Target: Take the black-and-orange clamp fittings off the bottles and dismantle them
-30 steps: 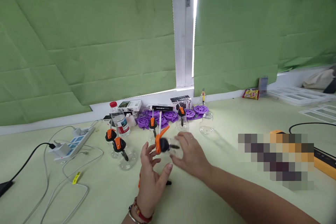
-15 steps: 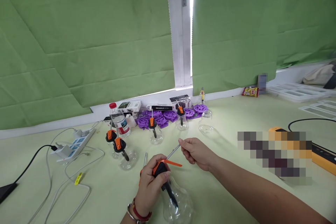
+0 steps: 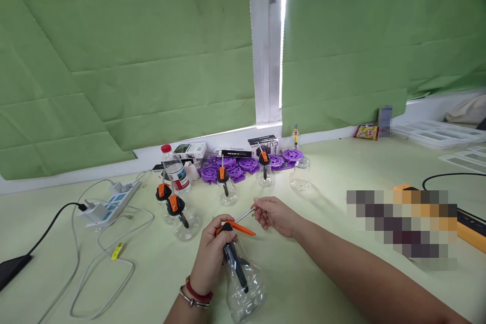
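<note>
My left hand is closed around the black and orange top of a clear, bulb-shaped bottle. A dark tube hangs from that top inside the bottle, which leans at a slant. Between the fingertips of my right hand is the free end of a thin metal rod that sticks out of the top. An orange lever points to the right just under the rod. Farther back stand several similar bottles with the same tops, among them a nearby bottle and a middle one.
A water bottle with a red cap stands behind, beside purple plastic parts and small boxes. On the left lie a power strip and loose cables. An open clear jar is at the back; an orange-black object lies right.
Both my hands have moved a little to the left, and the held bottle with them. The rod and top of another bottle, seen beside my left hand before, are now mostly hidden.
</note>
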`<state>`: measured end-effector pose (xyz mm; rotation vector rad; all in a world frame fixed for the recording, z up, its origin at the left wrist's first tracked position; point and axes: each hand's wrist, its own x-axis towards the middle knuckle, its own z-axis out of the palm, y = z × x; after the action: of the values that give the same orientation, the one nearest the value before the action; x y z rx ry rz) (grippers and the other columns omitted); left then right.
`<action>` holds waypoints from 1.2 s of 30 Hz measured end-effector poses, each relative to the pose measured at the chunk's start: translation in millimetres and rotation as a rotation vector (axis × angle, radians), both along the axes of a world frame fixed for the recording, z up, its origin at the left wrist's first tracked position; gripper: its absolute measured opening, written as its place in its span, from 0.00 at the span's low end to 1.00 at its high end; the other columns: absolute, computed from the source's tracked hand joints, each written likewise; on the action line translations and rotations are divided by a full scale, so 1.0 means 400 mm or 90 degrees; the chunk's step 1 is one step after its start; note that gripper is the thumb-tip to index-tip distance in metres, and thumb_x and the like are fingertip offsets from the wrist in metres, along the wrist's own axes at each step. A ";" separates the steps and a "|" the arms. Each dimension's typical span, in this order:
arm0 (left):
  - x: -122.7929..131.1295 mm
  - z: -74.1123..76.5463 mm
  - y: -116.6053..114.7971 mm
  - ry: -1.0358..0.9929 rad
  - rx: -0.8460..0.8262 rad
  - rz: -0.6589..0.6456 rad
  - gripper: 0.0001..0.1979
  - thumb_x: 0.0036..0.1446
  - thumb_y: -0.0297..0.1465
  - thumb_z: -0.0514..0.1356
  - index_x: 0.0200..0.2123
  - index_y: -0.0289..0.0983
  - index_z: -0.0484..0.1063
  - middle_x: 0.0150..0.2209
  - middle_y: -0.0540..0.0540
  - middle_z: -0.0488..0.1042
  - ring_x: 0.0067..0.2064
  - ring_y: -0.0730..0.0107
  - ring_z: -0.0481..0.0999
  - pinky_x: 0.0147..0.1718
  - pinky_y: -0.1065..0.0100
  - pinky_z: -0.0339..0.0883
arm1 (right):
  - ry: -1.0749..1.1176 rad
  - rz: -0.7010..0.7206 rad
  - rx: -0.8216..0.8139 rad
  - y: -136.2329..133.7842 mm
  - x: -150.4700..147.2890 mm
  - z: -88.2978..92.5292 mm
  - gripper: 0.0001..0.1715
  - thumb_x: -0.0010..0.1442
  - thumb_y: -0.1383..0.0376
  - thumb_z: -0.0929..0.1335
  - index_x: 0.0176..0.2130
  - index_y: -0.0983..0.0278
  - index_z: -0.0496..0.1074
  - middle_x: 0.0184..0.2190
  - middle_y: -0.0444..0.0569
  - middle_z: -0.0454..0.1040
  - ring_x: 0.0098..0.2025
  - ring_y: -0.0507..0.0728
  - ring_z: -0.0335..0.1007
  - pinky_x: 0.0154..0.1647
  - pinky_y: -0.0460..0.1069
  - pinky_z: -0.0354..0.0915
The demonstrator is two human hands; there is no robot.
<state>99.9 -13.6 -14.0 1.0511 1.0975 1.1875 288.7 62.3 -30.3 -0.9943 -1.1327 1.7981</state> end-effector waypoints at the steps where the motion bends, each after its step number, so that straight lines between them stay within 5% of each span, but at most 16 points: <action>1: 0.000 0.000 0.001 -0.002 -0.003 0.000 0.13 0.48 0.28 0.59 0.41 0.38 0.67 0.23 0.53 0.68 0.21 0.78 0.66 0.21 0.76 0.58 | -0.015 -0.004 -0.014 0.004 -0.004 -0.005 0.20 0.52 0.52 0.68 0.26 0.66 0.67 0.15 0.40 0.64 0.14 0.46 0.52 0.15 0.44 0.49; 3: -0.001 0.001 0.001 0.001 -0.004 -0.001 0.13 0.48 0.28 0.59 0.40 0.38 0.68 0.23 0.53 0.68 0.21 0.78 0.66 0.21 0.76 0.58 | -0.030 -0.012 -0.011 0.012 -0.010 -0.011 0.20 0.50 0.52 0.70 0.23 0.66 0.65 0.12 0.38 0.61 0.13 0.44 0.49 0.13 0.43 0.46; 7: -0.002 0.002 0.001 0.024 -0.005 0.003 0.14 0.48 0.29 0.59 0.41 0.38 0.68 0.23 0.53 0.68 0.20 0.78 0.66 0.20 0.76 0.57 | 0.019 0.026 -0.016 0.021 -0.011 -0.014 0.17 0.46 0.57 0.73 0.30 0.67 0.69 0.19 0.42 0.69 0.19 0.47 0.60 0.18 0.43 0.56; 11: -0.003 0.007 -0.001 0.038 -0.012 0.006 0.14 0.47 0.31 0.60 0.40 0.37 0.68 0.22 0.53 0.68 0.19 0.78 0.65 0.19 0.75 0.57 | -0.028 0.043 -0.045 0.022 -0.009 -0.016 0.20 0.49 0.52 0.71 0.25 0.68 0.68 0.15 0.41 0.65 0.14 0.45 0.53 0.14 0.43 0.48; 15: -0.005 0.012 -0.002 0.052 -0.006 0.000 0.13 0.49 0.31 0.59 0.41 0.38 0.68 0.23 0.54 0.68 0.20 0.77 0.65 0.20 0.75 0.57 | 0.042 0.038 -0.013 0.024 -0.013 -0.021 0.17 0.45 0.58 0.74 0.30 0.67 0.70 0.20 0.42 0.70 0.19 0.46 0.60 0.20 0.43 0.58; 18: -0.007 0.015 -0.002 0.048 -0.005 -0.003 0.13 0.48 0.31 0.59 0.40 0.37 0.67 0.23 0.54 0.68 0.20 0.77 0.65 0.20 0.75 0.57 | 0.024 0.031 -0.030 0.027 -0.016 -0.027 0.20 0.47 0.53 0.72 0.29 0.68 0.70 0.18 0.41 0.68 0.17 0.45 0.57 0.16 0.43 0.53; 26: -0.018 0.021 0.000 0.020 -0.030 -0.002 0.14 0.49 0.33 0.59 0.40 0.37 0.67 0.22 0.52 0.70 0.22 0.76 0.67 0.19 0.76 0.56 | 0.068 -0.020 0.140 0.022 -0.008 -0.037 0.14 0.41 0.63 0.75 0.29 0.67 0.71 0.25 0.42 0.71 0.25 0.48 0.66 0.32 0.47 0.64; 29: -0.022 0.030 0.001 0.025 -0.055 0.015 0.14 0.48 0.35 0.59 0.39 0.37 0.67 0.21 0.53 0.69 0.18 0.77 0.64 0.16 0.78 0.53 | -0.047 -0.052 0.236 0.038 0.001 -0.042 0.11 0.46 0.64 0.72 0.31 0.66 0.71 0.27 0.44 0.72 0.28 0.50 0.68 0.36 0.48 0.64; 32: -0.015 0.042 -0.001 0.093 -0.076 0.015 0.12 0.48 0.35 0.59 0.37 0.37 0.66 0.20 0.55 0.67 0.14 0.82 0.57 0.12 0.79 0.47 | -0.324 -0.066 0.343 0.070 0.003 -0.051 0.05 0.51 0.66 0.67 0.31 0.66 0.72 0.26 0.46 0.73 0.28 0.52 0.67 0.32 0.48 0.63; 36: 0.002 0.042 -0.009 0.238 -0.092 0.028 0.11 0.49 0.38 0.58 0.34 0.39 0.65 0.18 0.58 0.61 0.13 0.79 0.60 0.10 0.78 0.49 | -0.479 -0.043 0.417 0.112 -0.011 -0.062 0.06 0.46 0.73 0.67 0.22 0.65 0.73 0.24 0.47 0.72 0.29 0.54 0.66 0.34 0.49 0.59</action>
<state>100.7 -17.1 3.0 1.1677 1.4808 0.9494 284.2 107.1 -55.2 -1.2854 -1.9396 0.8570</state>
